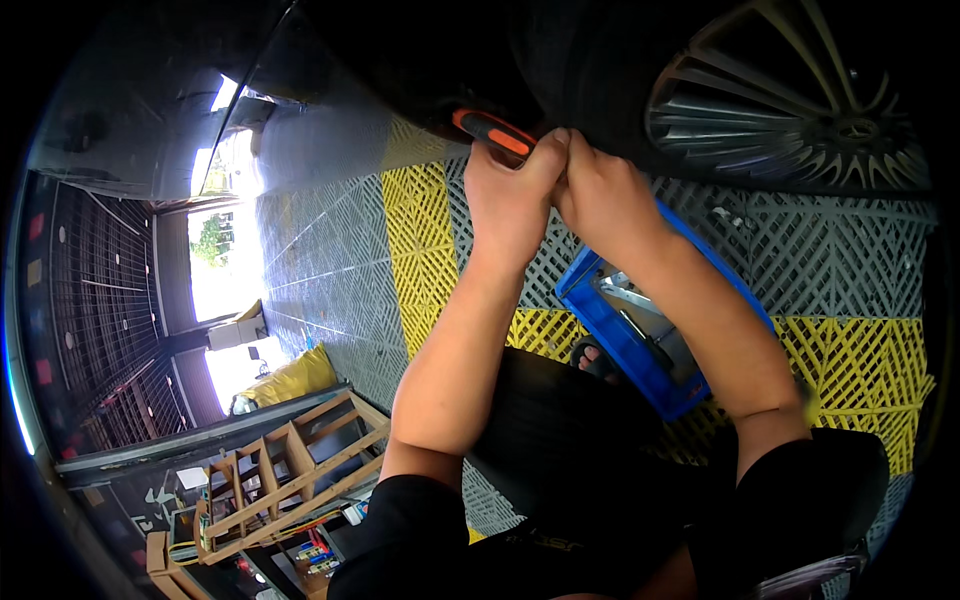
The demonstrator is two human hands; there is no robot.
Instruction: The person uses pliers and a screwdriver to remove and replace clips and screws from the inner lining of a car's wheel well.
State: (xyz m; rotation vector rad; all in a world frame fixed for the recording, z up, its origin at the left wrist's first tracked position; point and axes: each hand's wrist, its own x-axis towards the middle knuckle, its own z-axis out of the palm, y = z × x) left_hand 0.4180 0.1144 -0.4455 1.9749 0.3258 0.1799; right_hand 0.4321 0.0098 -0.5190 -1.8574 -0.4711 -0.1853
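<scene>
- As the left hand (507,207) wraps an orange-and-black tool (492,132) just below a dark car (130,125), beside the tyre (612,110), the right hand (608,200) presses against it; whether the right pinches anything, one cannot tell.
- The tool's near end is hidden by the hands. Should an edge or point lie there, a slip could nick the crowded fingers.
- A loose grip could drop the tool to the floor (340,240); poor light around the tyre could lead to a misjudged touch and a scuffed surface.
- Under the right forearm (715,320), a blue bin (625,362) of loose tools sits just beside a sandalled foot (592,358); one careless shift could jolt it.
- Rounded and slim, the tool sets a dark inlay in a bright orange shell, probably plastic.
- Thin metallic spokes fan across the wheel (830,125), against matte black tyre.
- Diagonal ribs pattern the yellow-and-grey floor; glossy panels dress the car; straight slats form a wooden frame (295,465) at lower left.
</scene>
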